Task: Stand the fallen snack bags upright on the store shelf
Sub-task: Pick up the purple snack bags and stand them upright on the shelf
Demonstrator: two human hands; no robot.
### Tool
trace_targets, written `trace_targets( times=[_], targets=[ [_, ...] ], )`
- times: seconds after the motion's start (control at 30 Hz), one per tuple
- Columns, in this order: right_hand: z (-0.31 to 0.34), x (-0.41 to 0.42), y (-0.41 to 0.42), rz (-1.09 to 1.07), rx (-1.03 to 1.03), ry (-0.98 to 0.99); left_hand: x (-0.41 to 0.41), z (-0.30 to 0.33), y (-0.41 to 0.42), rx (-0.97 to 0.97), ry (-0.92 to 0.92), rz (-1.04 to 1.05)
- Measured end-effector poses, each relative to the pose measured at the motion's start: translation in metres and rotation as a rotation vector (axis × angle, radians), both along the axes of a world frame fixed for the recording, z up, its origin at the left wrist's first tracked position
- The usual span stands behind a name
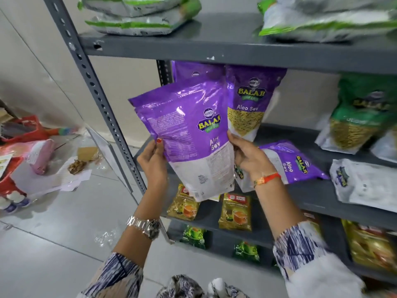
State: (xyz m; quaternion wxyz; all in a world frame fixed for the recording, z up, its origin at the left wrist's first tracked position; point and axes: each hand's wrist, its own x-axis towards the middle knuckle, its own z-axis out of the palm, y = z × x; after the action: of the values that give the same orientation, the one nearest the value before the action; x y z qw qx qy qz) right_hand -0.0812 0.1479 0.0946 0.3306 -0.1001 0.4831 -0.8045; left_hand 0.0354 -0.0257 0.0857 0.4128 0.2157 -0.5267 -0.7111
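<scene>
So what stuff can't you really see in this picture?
- Held purple bags, head view: how many are stacked; the front one covers the rest.
- Purple bag lying flat: its left end is behind the right hand.
- Tea packets below: tops hidden by the held bags; print too small.
- Green bags on top: blurred and cut off.

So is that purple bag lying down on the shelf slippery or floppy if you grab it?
Probably slippery: the lying purple bag is glossy. Likely floppy, since it sags flat on the shelf. It may tip again; the bag in both hands looks just as soft.
</scene>
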Motion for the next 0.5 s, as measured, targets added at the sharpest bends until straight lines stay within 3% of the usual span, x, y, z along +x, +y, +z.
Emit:
trace_targets(
  times=[0.3,0.5],
  targets=[
    [0.01,0.087,0.107,-0.308,-0.094,-0.089,0.047,0.04,0.081,-0.134,-0.041,-0.223],
    [0.014,0.12,0.144,-0.461,-0.178,-0.024,0.045,0.05,0.121,-0.117,-0.085,-0.241]
  ],
)
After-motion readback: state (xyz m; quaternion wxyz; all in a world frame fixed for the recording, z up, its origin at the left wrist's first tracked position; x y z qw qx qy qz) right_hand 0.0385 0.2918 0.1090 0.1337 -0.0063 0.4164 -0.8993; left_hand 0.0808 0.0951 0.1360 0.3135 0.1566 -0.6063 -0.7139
